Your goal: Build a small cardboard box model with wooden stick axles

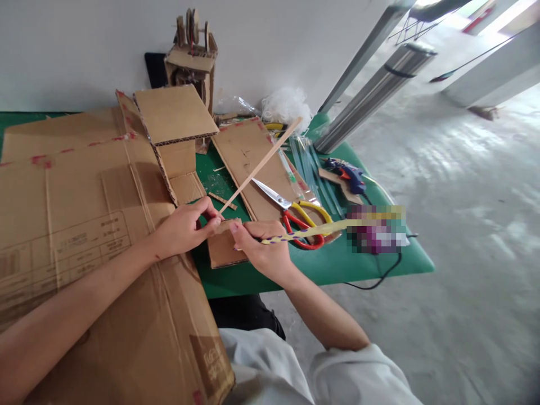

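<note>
A small brown cardboard piece [223,247] lies at the near edge of the green table [379,264], between both hands. The left hand [185,228] pinches the lower end of a long thin wooden stick [261,164] that slants up and away over the table. The right hand [264,247] is clamped on a yellow patterned pencil [304,232] — its tip at the cardboard piece. Just beyond lie red-and-yellow-handled scissors [295,216], a flat cardboard sheet [248,157] and a blue glue gun [348,174].
</note>
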Tool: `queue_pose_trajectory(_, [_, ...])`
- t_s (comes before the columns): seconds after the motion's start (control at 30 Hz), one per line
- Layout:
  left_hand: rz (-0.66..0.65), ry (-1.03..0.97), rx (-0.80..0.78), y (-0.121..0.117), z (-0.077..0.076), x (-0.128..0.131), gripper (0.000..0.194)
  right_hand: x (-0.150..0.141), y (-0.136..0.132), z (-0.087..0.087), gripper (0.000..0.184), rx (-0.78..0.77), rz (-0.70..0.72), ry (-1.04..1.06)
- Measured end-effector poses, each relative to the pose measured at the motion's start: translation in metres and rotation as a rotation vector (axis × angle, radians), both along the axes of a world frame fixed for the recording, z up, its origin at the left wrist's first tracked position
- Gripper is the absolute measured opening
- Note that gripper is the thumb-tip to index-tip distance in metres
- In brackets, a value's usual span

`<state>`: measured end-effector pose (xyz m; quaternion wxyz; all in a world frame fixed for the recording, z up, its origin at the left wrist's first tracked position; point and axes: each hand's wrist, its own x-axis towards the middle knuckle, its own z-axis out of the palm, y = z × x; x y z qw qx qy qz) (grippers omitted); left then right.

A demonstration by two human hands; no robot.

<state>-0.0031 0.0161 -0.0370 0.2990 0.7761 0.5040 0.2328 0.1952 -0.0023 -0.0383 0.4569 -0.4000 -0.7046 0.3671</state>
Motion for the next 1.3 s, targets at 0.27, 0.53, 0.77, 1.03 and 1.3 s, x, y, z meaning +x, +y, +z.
queue_pose_trajectory(0.27, [0.003,0.011,0.004,0.0,-0.0017,0.0,0.024,-0.0008,0.0009,-0.002,0.048,0.013,0.009,-0.03])
queue_pose_trajectory(0.53, [-0.009,0.008,0.003,-0.0008,-0.0013,-0.0001,0.024,-0.0009,0.0008,-0.003,0.049,-0.002,-0.007,-0.027])
queue_pose_trajectory(0.77, [-0.008,0.025,0.003,-0.0007,-0.0016,-0.0012,0.026,-0.0023,0.0,-0.0006,0.05,0.009,0.002,-0.019])
queue_pose_trajectory(1.03, [-0.013,0.01,0.012,-0.0005,-0.0017,-0.0017,0.023,-0.0041,0.0005,0.0,0.05,0.001,-0.027,-0.003])
queue_pose_trajectory(1.3, [-0.027,0.002,0.008,-0.0005,-0.001,-0.0013,0.022,-0.0039,-0.0002,-0.0002,0.048,0.032,-0.03,0.01])
